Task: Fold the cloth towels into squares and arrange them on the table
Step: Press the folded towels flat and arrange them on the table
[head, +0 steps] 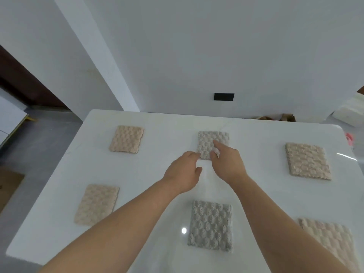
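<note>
Folded grey waffle-textured cloth towel (206, 140) lies mid-back on the glossy white bench (137, 170). Right hand (226, 164) presses it with a straight forefinger; left hand (183, 174) curls its fingers (192, 154) at the near corner, grip unclear. A sideways drag could skew or unfold it

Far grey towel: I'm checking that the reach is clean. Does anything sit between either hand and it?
Nothing visible does. The right hand has a finger on the far grey towel, and the left hand reaches its near left corner. Only the table surface shows beneath the hands.
</note>
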Tool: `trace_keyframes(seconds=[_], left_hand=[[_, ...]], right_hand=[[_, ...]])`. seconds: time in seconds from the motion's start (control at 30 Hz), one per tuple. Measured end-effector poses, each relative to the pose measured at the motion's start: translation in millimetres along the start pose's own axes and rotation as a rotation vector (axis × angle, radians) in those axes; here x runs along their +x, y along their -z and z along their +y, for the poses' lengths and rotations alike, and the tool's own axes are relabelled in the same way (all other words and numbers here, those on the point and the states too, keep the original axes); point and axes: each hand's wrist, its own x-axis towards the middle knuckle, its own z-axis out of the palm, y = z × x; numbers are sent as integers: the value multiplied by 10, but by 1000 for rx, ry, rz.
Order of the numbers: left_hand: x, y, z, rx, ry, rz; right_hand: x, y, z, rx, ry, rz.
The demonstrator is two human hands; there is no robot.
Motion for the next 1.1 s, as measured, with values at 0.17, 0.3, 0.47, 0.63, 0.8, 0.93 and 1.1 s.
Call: trace_keyframes(seconds=[0.17, 0.3, 0.47, 0.63, 0.8, 0.93, 1.1], left_hand=[[-259, 36, -413, 10, 58, -5], [-463, 132, -807, 0, 79, 7], [-638, 316, -1458, -22, 58, 31], [-880, 508, -2414, -78, 20, 22], [-1172, 664, -3468, -117, 70, -13], [-1261, 685, -3998, -118, 96, -58], [-1222, 584, -4323, -106, 127, -95]], right_hand=[[-226, -374, -189, -33, 17, -87], [-436, -671, -448, -96, 26, -115], [-569, -1163, -869, -138, 34, -109], [-686, -1852, -1439, -205, -3, -103], [-903, -2494, -1893, -280, -95, -144], [-960, -2810, -2147, -272, -118, -139], [-884, -3052, -2237, -324, -100, -194]])
